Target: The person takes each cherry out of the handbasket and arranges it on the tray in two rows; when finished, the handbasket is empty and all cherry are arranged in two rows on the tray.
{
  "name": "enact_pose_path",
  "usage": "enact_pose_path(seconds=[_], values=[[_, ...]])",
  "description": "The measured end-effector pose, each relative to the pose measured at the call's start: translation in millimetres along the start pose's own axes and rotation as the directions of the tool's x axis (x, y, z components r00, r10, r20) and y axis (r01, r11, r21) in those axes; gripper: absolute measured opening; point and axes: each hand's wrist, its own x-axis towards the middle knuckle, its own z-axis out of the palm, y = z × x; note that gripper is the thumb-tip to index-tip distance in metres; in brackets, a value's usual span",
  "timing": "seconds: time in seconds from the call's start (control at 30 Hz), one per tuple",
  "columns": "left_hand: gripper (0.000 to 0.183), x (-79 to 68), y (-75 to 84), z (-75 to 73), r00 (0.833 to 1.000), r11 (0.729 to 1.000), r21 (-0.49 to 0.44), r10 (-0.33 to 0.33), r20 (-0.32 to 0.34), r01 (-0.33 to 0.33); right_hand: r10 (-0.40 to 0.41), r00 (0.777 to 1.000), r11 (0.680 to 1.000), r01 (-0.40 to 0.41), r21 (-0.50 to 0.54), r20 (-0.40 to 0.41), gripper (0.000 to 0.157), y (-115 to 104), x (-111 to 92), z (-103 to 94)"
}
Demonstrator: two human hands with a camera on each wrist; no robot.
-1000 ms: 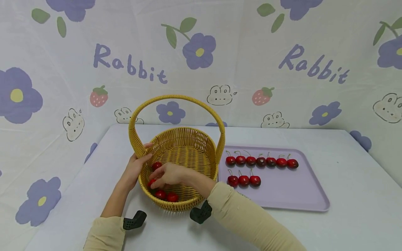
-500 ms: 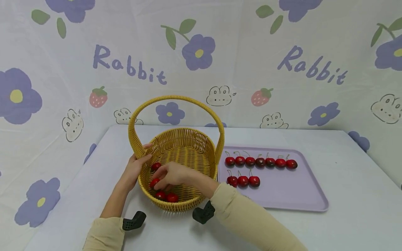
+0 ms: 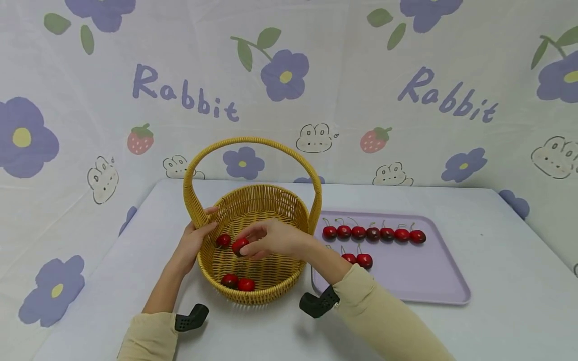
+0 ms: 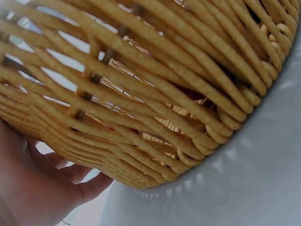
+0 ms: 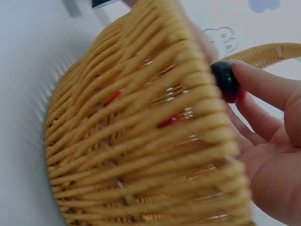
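Note:
A yellow wicker basket (image 3: pixel 253 297) with a tall arched handle stands on the table in the head view. My left hand (image 3: pixel 194 243) grips its left rim at the foot of the handle; the left wrist view shows those fingers (image 4: pixel 91 186) against the weave. Over the inside of the basket my right hand (image 3: pixel 275 239) pinches a dark red cherry (image 3: pixel 240 246) between thumb and fingertips. That cherry (image 5: pixel 228 81) shows at rim height in the right wrist view. Below it, one cherry (image 3: pixel 223 241) lies at the basket's left wall and two cherries (image 3: pixel 238 283) at the near wall.
Right of the basket lies a lilac tray (image 3: pixel 420 271). A back row of several stemmed cherries (image 3: pixel 373 234) runs across it, with a shorter row of cherries (image 3: pixel 356 259) in front, partly hidden by my right arm. A printed cloth (image 3: pixel 343 75) hangs behind the table.
The right hand has picked a cherry from the basket's left side and lifted it up and to the right. The left hand keeps its place on the rim.

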Motion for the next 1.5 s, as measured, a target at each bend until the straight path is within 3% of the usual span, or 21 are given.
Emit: enact_pose_path(seconds=[0.43, 0.73, 0.97, 1.5], values=[[0.045, -1.1, 0.0, -0.9, 1.000, 1.000, -0.002, 0.005, 0.002, -0.005, -0.062, 0.998, 0.998, 0.062, -0.003, 0.014, 0.035, -3, -25, -12.8], [0.045, 0.0, 0.5, 0.3, 1.000, 1.000, -0.007, 0.009, 0.006, -0.009, -0.071, 0.997, 0.995, 0.071, 0.066, 0.000, 0.035, -2, -47, -22.9], [0.044, -1.1, 1.1, 0.8, 1.000, 1.000, 0.001, 0.007, 0.002, -0.007, -0.063, 0.998, 0.998, 0.062, -0.018, -0.031, 0.037, 4, -63, -30.4], [0.045, -1.4, 0.9, 0.7, 1.000, 1.000, -0.001, 0.004, 0.006, -0.004, -0.031, 0.996, 0.999, 0.028, -0.034, -0.078, 0.036, 15, -99, -42.9]])
